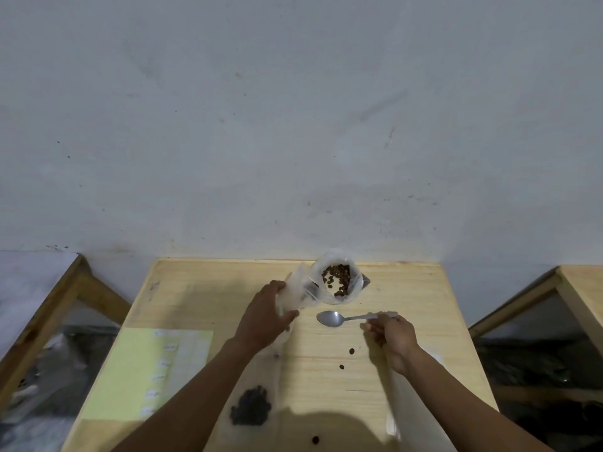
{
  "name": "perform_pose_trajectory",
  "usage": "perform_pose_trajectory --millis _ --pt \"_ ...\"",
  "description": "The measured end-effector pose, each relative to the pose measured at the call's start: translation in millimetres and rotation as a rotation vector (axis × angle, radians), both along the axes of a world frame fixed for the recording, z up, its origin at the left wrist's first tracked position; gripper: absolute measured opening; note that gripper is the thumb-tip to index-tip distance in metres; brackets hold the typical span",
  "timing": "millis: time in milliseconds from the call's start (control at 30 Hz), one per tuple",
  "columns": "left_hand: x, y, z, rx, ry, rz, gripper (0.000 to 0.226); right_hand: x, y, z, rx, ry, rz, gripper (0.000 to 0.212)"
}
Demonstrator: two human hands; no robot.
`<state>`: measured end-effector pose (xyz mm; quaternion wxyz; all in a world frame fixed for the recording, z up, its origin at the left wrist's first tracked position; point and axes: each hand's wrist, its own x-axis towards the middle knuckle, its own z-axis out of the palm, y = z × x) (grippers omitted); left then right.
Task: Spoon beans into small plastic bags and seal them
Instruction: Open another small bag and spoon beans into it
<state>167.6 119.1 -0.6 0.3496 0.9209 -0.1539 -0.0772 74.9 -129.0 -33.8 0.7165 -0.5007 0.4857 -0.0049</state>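
- On the wooden table (pixel 408 288), your open bag of brown beans (pixel 337 282) stands near the far edge.
- Your left hand (pixel 267 313) grips a clear small bag (pixel 298 290) beside it.
- Your right hand (pixel 393 334) pinches the metal spoon (pixel 336 318) by its handle, bowl empty.

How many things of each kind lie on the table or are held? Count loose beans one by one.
Bags with beans: 2
Small bag in left hand: 1
Spoon: 1
Loose beans: 3
Yellow sheet: 1
Total: 8
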Motion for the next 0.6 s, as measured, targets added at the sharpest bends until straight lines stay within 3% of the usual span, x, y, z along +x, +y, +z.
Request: perform_pose_trajectory --millis 300,400,533,600 --pt "-1.7 -15.5 9.8 -0.109 -0.049 -0.005 0.059 11.7 3.4 24.6 0.333 0.085 -0.096 0.025" --pt "-0.7 -22.4 13.8 -0.135 -0.068 -0.016 0.060 14.2 16.5 46.5 0.179 -0.014 -0.030 0.021" --pt "-0.1 -32.4 22.7 -0.161 -0.063 -0.044 0.063 16.1 41.7 84.3 -0.080 -0.326 0.330 0.035" --pt "-1.0 -36.3 26.6 -0.180 -0.056 -0.071 0.066 19.0 48.8 94.4 -0.221 -0.372 0.401 0.024"
